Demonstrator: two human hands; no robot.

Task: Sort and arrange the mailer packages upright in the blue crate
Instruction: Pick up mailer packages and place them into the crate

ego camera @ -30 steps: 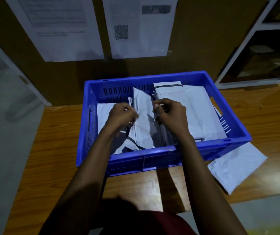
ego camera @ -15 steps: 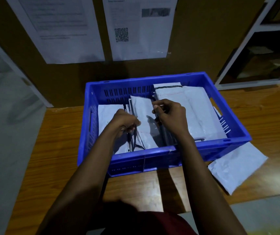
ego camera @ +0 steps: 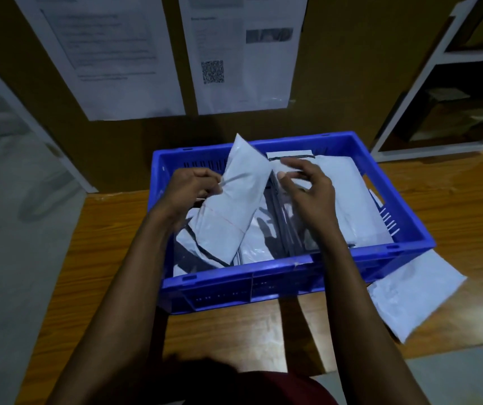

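Grey mailer (ego camera: 234, 200) tilted in blue crate (ego camera: 263, 271)
Pinched in left hand (ego camera: 190, 188) grip; right hand (ego camera: 310, 197) released; wall sheets (ego camera: 111, 54) print blurred.

QR code (ego camera: 212, 72) on wall sheet (ego camera: 263, 80)

Mailroom: posted notices (ego camera: 108, 54), shelving (ego camera: 451, 83), mailer crate (ego camera: 263, 285)

The crate (ego camera: 263, 276) is solid blue, the mailers (ego camera: 348, 206) pale grey-white with black edge strips, one crossed by a thin red line (ego camera: 225, 220), the worktop (ego camera: 111, 247) orange-brown wood grain, and a white wall sheet (ego camera: 252, 83) bears a black QR code (ego camera: 212, 72).
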